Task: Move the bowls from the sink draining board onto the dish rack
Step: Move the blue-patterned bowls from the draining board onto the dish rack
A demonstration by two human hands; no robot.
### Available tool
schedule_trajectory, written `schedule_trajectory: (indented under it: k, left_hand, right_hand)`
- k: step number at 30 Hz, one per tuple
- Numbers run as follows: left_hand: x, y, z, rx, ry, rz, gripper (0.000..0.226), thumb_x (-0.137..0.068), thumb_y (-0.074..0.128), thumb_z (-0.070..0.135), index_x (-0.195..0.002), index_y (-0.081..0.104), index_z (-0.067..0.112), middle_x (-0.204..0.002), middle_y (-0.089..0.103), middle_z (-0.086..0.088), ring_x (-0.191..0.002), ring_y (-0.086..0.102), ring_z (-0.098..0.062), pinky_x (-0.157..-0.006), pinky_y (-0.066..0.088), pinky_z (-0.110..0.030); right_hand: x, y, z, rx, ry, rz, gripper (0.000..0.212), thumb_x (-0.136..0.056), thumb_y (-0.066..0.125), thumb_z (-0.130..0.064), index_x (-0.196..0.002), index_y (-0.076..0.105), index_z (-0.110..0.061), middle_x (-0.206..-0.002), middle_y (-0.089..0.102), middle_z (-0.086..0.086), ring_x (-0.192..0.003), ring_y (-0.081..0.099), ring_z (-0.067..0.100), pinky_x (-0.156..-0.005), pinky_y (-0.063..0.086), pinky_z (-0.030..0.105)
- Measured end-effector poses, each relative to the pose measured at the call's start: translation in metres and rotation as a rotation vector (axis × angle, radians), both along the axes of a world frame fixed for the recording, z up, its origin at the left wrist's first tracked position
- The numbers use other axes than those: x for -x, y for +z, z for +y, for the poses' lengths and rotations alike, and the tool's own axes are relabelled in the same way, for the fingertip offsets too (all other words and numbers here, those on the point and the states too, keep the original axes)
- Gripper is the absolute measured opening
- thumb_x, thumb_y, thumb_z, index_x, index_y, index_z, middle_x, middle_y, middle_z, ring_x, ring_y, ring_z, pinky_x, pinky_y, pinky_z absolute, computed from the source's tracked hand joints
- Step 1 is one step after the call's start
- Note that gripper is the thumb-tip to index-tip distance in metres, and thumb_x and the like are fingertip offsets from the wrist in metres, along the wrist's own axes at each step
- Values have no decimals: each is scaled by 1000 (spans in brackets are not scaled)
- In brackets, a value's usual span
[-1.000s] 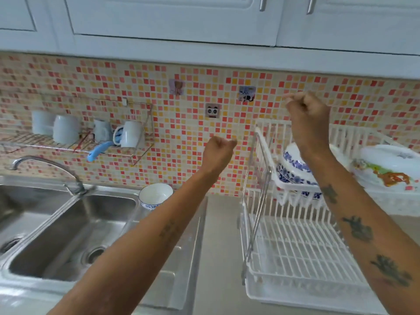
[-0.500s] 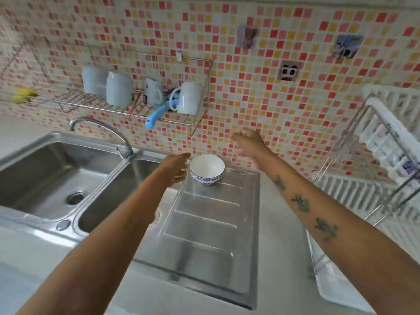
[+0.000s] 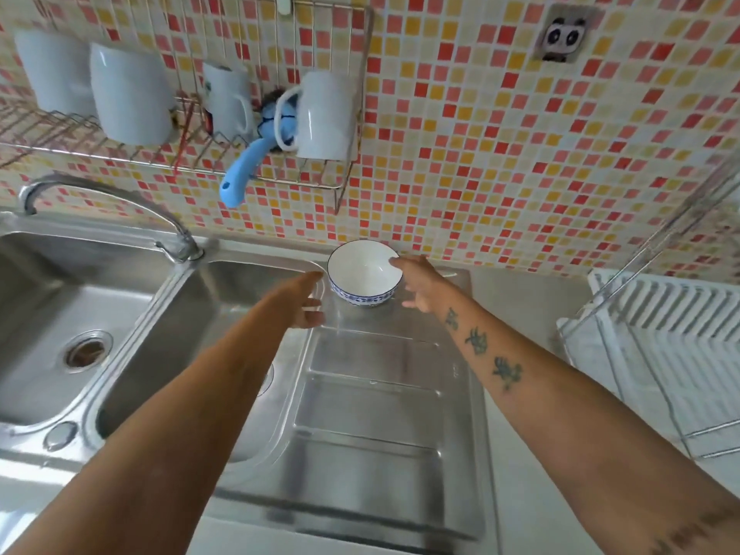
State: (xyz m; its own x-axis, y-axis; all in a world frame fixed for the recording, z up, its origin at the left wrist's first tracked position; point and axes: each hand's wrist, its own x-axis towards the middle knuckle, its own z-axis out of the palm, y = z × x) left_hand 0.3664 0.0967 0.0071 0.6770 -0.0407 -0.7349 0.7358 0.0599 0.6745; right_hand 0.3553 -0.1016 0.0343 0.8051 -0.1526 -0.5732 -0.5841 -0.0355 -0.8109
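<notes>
A white bowl [image 3: 363, 272] with a blue patterned outside stands upright at the far end of the steel draining board [image 3: 368, 398], close to the tiled wall. My left hand [image 3: 301, 300] is just left of the bowl, fingers spread, holding nothing. My right hand [image 3: 416, 283] is at the bowl's right rim, fingers apart; its fingertips reach the rim but do not grip it. The white dish rack [image 3: 664, 338] shows partly at the right edge.
A double steel sink [image 3: 80, 314] with a curved tap [image 3: 100, 194] lies to the left. A wire wall shelf [image 3: 192, 162] above holds white mugs and a blue-handled brush. The dish rack's metal frame rises at the right.
Both hands came down from up near the rack and reached toward the bowl, opening their fingers. The view swung left and down from the dish rack to the draining board.
</notes>
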Motion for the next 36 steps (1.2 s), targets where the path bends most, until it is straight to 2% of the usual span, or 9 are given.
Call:
schedule_trajectory:
  k: [5,9,11,15,19,23,26,32,36]
  left_hand:
    - [-25,-15,-19,152,18,45,58,-91,53,29,-143,33,15,-120,38,-15,-102,47,-43,-88,45,-53]
    - [-35,-28,-31,126,21,77,62,-91,57,21,-145,27,11,-141,33,-14,-117,48,-49,-97,45,-55]
    - [-37,-31,-34,128,39,54,55,-91,56,14,-140,31,11,-148,29,-17,-117,50,-49,-92,49,-57]
    - [-39,-37,-39,214,67,-84,58,-88,42,-11,-141,34,12,-148,27,-20,-98,46,-32,-63,58,-51]
    - [-43,-45,-40,222,81,-99,74,-83,38,-18,-142,33,26,-149,26,-15,-113,44,-41,-76,57,-55]
    - [-31,-39,-44,193,72,-138,76,-83,41,-20,-143,29,26,-148,27,-14,-127,40,-47,-78,54,-53]
    - [-17,-35,-44,184,35,-154,77,-83,41,-18,-143,26,29,-144,31,-16,-120,47,-48,-78,54,-54]
    - [17,6,-59,236,-104,-221,85,-78,37,-23,-142,30,32,-144,32,-11,-115,48,-45,-76,58,-54]
    - [49,55,-81,326,-101,-299,88,-77,33,-24,-139,29,37,-139,33,-7,-109,51,-43,-89,50,-65]
  right_hand:
    - [-25,-26,1,-57,-95,105,72,-91,57,-35,-149,16,-22,-158,23,3,-141,30,29,-105,31,56]
    - [-40,-44,5,-113,-166,118,69,-91,56,-27,-148,18,-25,-156,27,6,-136,37,33,-102,38,60]
    - [-45,-51,8,-143,-176,111,63,-92,53,-20,-145,21,-28,-153,29,6,-132,40,34,-99,42,62]
    - [-51,-64,12,-171,-225,63,57,-90,36,2,-136,32,-32,-147,30,8,-123,41,36,-91,46,65]
    - [-55,-75,13,-206,-293,10,50,-92,34,0,-129,41,-32,-143,37,7,-117,46,39,-82,49,70]
    - [-48,-73,19,-201,-370,-17,36,-95,41,-10,-124,47,-32,-138,43,6,-116,49,40,-76,52,66]
    - [-30,-67,19,-237,-426,-45,35,-94,41,-12,-120,48,-36,-132,47,2,-112,51,38,-68,55,57]
    - [19,-25,-2,-212,-477,-175,40,-91,40,-4,-111,47,-39,-123,49,-2,-112,51,33,-74,56,53]
    - [55,33,-21,-138,-507,-364,49,-89,30,3,-115,49,-35,-125,52,1,-107,52,26,-72,57,44]
